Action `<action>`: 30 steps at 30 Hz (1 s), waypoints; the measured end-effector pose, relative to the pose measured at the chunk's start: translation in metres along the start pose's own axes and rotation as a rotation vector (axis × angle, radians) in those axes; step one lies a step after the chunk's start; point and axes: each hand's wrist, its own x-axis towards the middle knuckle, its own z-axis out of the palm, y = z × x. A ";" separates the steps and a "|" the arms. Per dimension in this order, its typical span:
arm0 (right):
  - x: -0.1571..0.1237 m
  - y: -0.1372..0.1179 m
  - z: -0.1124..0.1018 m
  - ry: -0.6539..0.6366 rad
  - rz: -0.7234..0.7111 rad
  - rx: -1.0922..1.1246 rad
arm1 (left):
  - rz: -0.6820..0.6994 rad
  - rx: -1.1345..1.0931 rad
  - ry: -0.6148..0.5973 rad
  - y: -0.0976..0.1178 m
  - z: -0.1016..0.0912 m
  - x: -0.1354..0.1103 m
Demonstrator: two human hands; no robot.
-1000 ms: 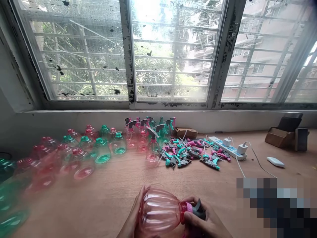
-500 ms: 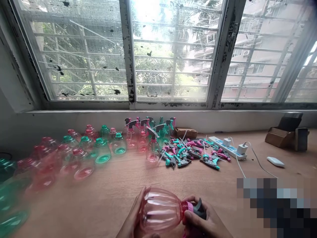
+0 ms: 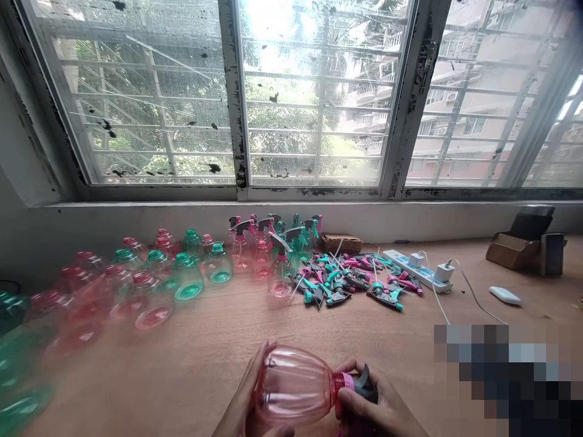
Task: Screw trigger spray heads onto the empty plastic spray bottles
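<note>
A clear red spray bottle (image 3: 296, 383) lies on its side between my hands, low in the view above the table. My left hand (image 3: 252, 388) is wrapped round its base end. At the neck, my right hand (image 3: 371, 397) grips the pink collar of a black-and-pink spray head (image 3: 363, 386), whose dark trigger points up. The head sits on the bottle's mouth; how far it is screwed on cannot be seen. Part of the spray head is hidden by my right fingers.
Several red and green bottles without heads (image 3: 186, 279) stand at the left. Bottles with spray heads (image 3: 281, 273) stand by the wall. A pile of loose spray heads (image 3: 346, 276), a power strip (image 3: 419, 271), a white mouse-like object (image 3: 504, 295) and a cardboard box (image 3: 512, 250) lie rightward.
The bottle has turned slightly about its long axis, its ridges and highlights showing differently. Both hands keep their hold in nearly the same place.
</note>
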 end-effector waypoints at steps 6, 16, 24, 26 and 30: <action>0.001 0.004 -0.002 -0.015 0.001 0.058 | 0.078 0.128 0.054 -0.006 0.001 0.002; -0.001 -0.003 0.000 0.015 -0.048 -0.060 | 0.025 -0.014 0.030 -0.007 0.002 0.003; -0.001 -0.002 0.000 0.005 -0.023 -0.054 | 0.102 0.060 0.028 -0.007 0.001 0.001; -0.001 0.000 0.000 -0.006 -0.031 -0.077 | 0.100 0.024 0.007 -0.012 0.000 0.001; -0.001 0.000 0.000 -0.018 -0.046 -0.085 | 0.055 -0.048 -0.005 -0.017 0.000 0.003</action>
